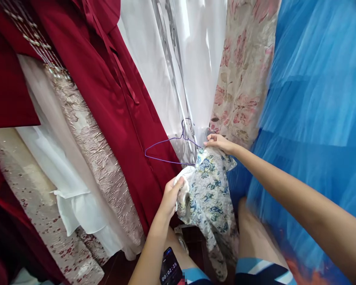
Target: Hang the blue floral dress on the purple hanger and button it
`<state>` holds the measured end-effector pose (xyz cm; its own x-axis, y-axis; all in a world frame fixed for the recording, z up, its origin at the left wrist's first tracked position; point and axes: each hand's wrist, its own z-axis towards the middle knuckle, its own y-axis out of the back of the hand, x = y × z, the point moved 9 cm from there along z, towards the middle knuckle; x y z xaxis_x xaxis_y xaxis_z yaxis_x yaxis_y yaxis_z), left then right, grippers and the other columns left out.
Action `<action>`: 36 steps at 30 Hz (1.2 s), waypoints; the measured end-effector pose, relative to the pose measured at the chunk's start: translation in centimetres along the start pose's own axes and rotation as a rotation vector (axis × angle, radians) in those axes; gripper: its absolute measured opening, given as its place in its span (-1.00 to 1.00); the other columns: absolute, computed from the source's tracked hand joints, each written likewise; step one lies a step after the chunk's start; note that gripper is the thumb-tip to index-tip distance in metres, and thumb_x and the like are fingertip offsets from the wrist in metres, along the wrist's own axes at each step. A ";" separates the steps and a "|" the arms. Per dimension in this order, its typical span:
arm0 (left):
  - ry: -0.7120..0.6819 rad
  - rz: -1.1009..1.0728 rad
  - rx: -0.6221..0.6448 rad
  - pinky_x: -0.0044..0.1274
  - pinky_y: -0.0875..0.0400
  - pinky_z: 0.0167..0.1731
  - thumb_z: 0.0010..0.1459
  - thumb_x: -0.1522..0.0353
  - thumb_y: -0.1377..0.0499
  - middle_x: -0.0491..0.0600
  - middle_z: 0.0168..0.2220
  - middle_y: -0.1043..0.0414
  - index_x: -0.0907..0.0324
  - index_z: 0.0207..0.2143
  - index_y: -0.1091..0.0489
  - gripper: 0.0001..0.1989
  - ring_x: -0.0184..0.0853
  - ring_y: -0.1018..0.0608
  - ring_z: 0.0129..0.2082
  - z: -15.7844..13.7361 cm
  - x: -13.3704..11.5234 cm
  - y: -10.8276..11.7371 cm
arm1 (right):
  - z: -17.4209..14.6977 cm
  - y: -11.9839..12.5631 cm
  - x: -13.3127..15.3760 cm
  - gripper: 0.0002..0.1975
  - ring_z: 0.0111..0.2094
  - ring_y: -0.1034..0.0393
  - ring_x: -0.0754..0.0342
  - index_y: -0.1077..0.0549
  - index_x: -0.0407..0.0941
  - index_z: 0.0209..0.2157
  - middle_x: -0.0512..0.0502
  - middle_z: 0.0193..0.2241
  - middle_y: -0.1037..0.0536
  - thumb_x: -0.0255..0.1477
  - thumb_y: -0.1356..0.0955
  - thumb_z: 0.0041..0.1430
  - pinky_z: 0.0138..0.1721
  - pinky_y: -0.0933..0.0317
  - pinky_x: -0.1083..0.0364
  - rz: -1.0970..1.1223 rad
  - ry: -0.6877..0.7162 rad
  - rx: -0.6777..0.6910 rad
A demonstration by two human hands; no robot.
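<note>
A white garment with a blue and yellow floral print (212, 190) hangs down in front of me. My left hand (170, 194) is closed on its pale edge, thumb on top. With fingertips pinched together, my right hand (218, 143) grips the garment's upper right corner beside the hanger. The purple wire hanger (166, 160) has its right end inside the garment, while its left arm sticks out bare. Its hook lies over the metal poles (178, 89); whether it is hooked on them I cannot tell.
Red dresses (112, 99) and a pale textured dress (91, 150) hang at left. White cloth, a pink-flowered dress (240, 91) and a blue tulle dress (317, 99) hang behind and at right. A phone (169, 267) showing a timer lies by my lap.
</note>
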<state>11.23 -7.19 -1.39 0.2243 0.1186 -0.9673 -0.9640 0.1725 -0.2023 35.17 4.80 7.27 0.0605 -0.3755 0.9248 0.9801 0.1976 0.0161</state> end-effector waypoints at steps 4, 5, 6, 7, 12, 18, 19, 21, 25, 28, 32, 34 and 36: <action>-0.005 0.003 -0.005 -0.56 -0.42 -0.28 0.08 0.24 -0.33 0.06 -0.25 -0.61 0.27 -0.08 -0.55 -0.61 -0.29 -0.58 -0.32 -0.2 -1.7 1.5 | 0.4 -1.4 -0.3 -0.45 -0.59 -0.25 0.19 -0.25 -0.07 -0.39 0.20 -0.65 -0.30 -0.19 -0.60 -0.25 -0.53 -0.12 0.20 0.040 0.016 0.028; -0.001 0.000 -0.006 -0.56 -0.42 -0.29 0.07 0.26 -0.33 0.05 -0.26 -0.61 0.26 -0.09 -0.55 -0.63 -0.28 -0.58 -0.33 -0.2 -2.0 1.8 | 0.7 -1.7 -0.4 -0.45 -0.60 -0.23 0.21 -0.25 -0.08 -0.39 0.21 -0.66 -0.29 -0.20 -0.61 -0.26 -0.54 -0.10 0.21 0.042 0.020 0.030; 0.001 -0.003 -0.004 -0.56 -0.42 -0.29 0.05 0.28 -0.34 0.04 -0.28 -0.61 0.26 -0.11 -0.56 -0.64 -0.28 -0.58 -0.33 -0.3 -2.1 2.1 | 1.0 -1.8 -0.5 -0.45 -0.62 -0.19 0.23 -0.26 -0.08 -0.40 0.23 -0.67 -0.27 -0.22 -0.61 -0.27 -0.56 -0.07 0.22 0.042 0.024 0.030; 0.002 -0.006 -0.002 -0.56 -0.42 -0.29 0.03 0.31 -0.33 0.03 -0.30 -0.61 0.26 -0.13 -0.57 -0.66 -0.28 -0.58 -0.34 -0.2 -2.2 2.4 | 1.4 -1.9 -0.7 -0.46 -0.64 -0.14 0.25 -0.27 -0.09 -0.40 0.24 -0.68 -0.24 -0.23 -0.61 -0.28 -0.58 -0.02 0.23 0.039 0.028 0.027; 0.016 0.004 0.011 -0.58 -0.39 -0.39 -0.11 0.42 -0.26 -0.05 -0.42 -0.57 0.26 -0.21 -0.57 -0.67 -0.34 -0.52 -0.46 0.1 -1.6 3.8 | 1.8 -1.9 -2.5 -0.48 -0.66 -0.07 0.28 -0.30 -0.10 -0.40 0.26 -0.69 -0.24 -0.27 -0.62 -0.28 -0.61 0.07 0.25 0.030 0.027 0.016; 0.022 0.031 -0.039 -0.63 -0.33 -0.44 -0.19 0.46 -0.19 -0.09 -0.51 -0.49 0.25 -0.30 -0.55 -0.68 -0.39 -0.45 -0.51 0.5 -0.8 5.4 | 0.4 -2.5 -4.8 -0.58 -0.65 -0.19 0.26 -0.41 -0.13 -0.33 0.17 -0.64 -0.39 -0.19 -0.55 -0.12 -0.61 -0.02 0.25 0.084 -0.023 0.053; 0.015 0.042 -0.046 -0.62 -0.32 -0.44 -0.20 0.46 -0.19 -0.10 -0.52 -0.48 0.24 -0.29 -0.54 -0.68 -0.39 -0.44 -0.51 0.6 -0.9 5.6 | 0.2 -2.6 -4.9 -0.58 -0.64 -0.22 0.25 -0.42 -0.13 -0.30 0.16 -0.64 -0.41 -0.19 -0.54 -0.11 -0.60 -0.05 0.24 0.107 -0.031 0.047; -0.001 0.092 -0.049 -0.61 -0.31 -0.44 -0.19 0.45 -0.17 -0.10 -0.53 -0.45 0.24 -0.29 -0.52 -0.68 -0.38 -0.43 -0.50 0.8 -1.3 6.1 | -0.3 -2.7 -5.0 -0.57 -0.62 -0.29 0.22 -0.42 -0.12 -0.25 0.14 -0.61 -0.46 -0.20 -0.54 -0.10 -0.57 -0.13 0.23 0.159 -0.053 0.034; -0.138 0.505 -0.027 -0.60 -0.19 -0.52 -0.10 0.38 -0.09 -0.13 -0.57 -0.33 0.21 -0.47 -0.40 -0.87 -0.39 -0.33 -0.55 1.7 -2.8 7.6 | -1.5 -2.6 -3.8 -0.59 -0.58 -0.39 0.16 -0.43 -0.11 -0.25 0.07 -0.56 -0.53 -0.27 -0.55 -0.11 -0.53 -0.24 0.19 0.245 -0.104 0.042; -0.223 0.838 0.025 -0.57 -0.17 -0.47 -0.05 0.39 -0.02 -0.12 -0.58 -0.26 0.19 -0.60 -0.28 -0.87 -0.37 -0.30 -0.52 2.8 -3.3 8.8 | -2.7 -2.2 -2.0 -0.62 -0.58 -0.39 0.16 -0.45 -0.12 -0.28 0.06 -0.54 -0.54 -0.31 -0.56 -0.12 -0.56 -0.22 0.20 0.278 -0.129 0.077; -0.199 1.027 0.082 -0.54 -0.20 -0.32 -0.07 0.46 -0.03 -0.08 -0.55 -0.33 0.17 -0.65 -0.31 -0.84 -0.30 -0.37 -0.41 4.8 -2.5 10.4 | -3.8 -2.0 0.1 -0.66 -0.59 -0.37 0.18 -0.46 -0.11 -0.29 0.07 -0.53 -0.53 -0.34 -0.56 -0.09 -0.57 -0.21 0.22 0.300 -0.143 0.119; -0.150 1.113 0.100 -0.53 -0.22 -0.29 -0.03 0.47 -0.05 -0.08 -0.53 -0.39 0.16 -0.62 -0.35 -0.83 -0.28 -0.41 -0.39 6.1 -1.8 10.8 | -4.1 -2.3 0.5 -0.69 -0.57 -0.39 0.18 -0.47 -0.11 -0.29 0.06 -0.51 -0.53 -0.37 -0.55 -0.06 -0.53 -0.24 0.21 0.333 -0.155 0.139; -0.094 1.190 0.089 -0.52 -0.24 -0.27 0.01 0.46 -0.08 -0.05 -0.47 -0.47 0.14 -0.58 -0.40 -0.83 -0.25 -0.46 -0.35 7.8 -1.3 11.2 | -4.2 -2.9 0.7 -0.72 -0.55 -0.40 0.18 -0.47 -0.12 -0.30 0.06 -0.50 -0.53 -0.40 -0.54 -0.04 -0.51 -0.26 0.21 0.386 -0.171 0.158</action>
<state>1.21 2.19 -1.22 -0.7886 0.3201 -0.5250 -0.5616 -0.0274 0.8269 33.17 0.16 6.30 0.3711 -0.0941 0.9238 0.8500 0.4350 -0.2971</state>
